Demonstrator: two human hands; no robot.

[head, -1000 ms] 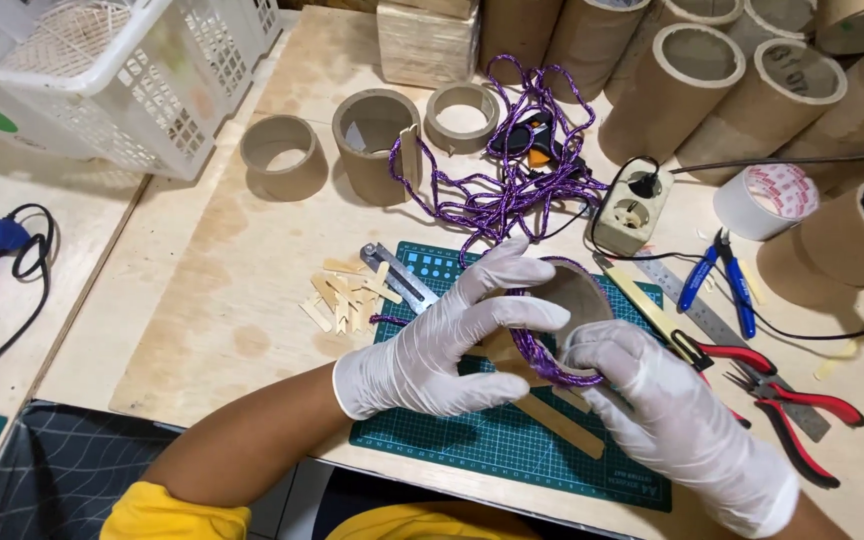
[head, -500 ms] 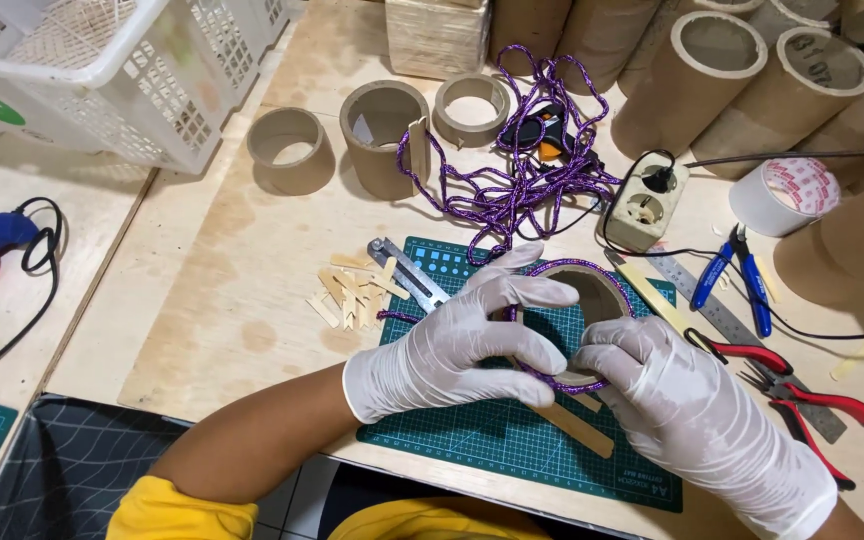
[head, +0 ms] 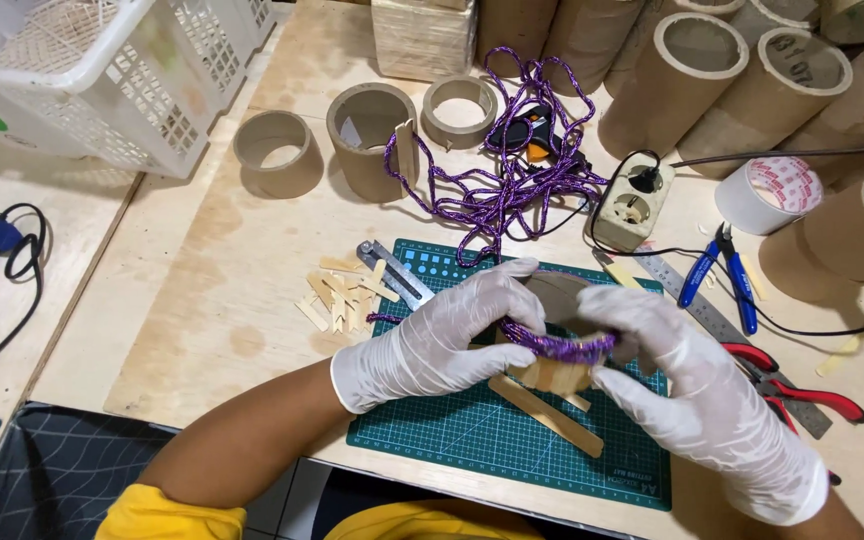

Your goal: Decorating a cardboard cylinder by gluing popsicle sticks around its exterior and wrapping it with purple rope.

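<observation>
Both my hands wear white gloves and hold a short cardboard tube ring (head: 559,292) over a green cutting mat (head: 472,432). My left hand (head: 442,340) grips the ring's left side. My right hand (head: 687,385) holds its right side and presses purple cord (head: 557,347) wound around its lower edge. The cord runs up to a loose purple tangle (head: 497,185) behind the mat. Flat wooden sticks (head: 542,412) lie on the mat under the ring.
Cut wooden stick pieces (head: 344,295) and a metal ruler lie left of the mat. Cardboard rings (head: 277,152) and tall tubes (head: 677,80) stand behind. A white basket (head: 102,80), power socket (head: 632,205), tape roll (head: 767,195), blue pliers (head: 717,265), red pliers (head: 802,390) surround.
The ring has been turned and tipped in my hands. The purple cord wrap now lies along its lower edge under my right thumb. Both hands stayed over the mat.
</observation>
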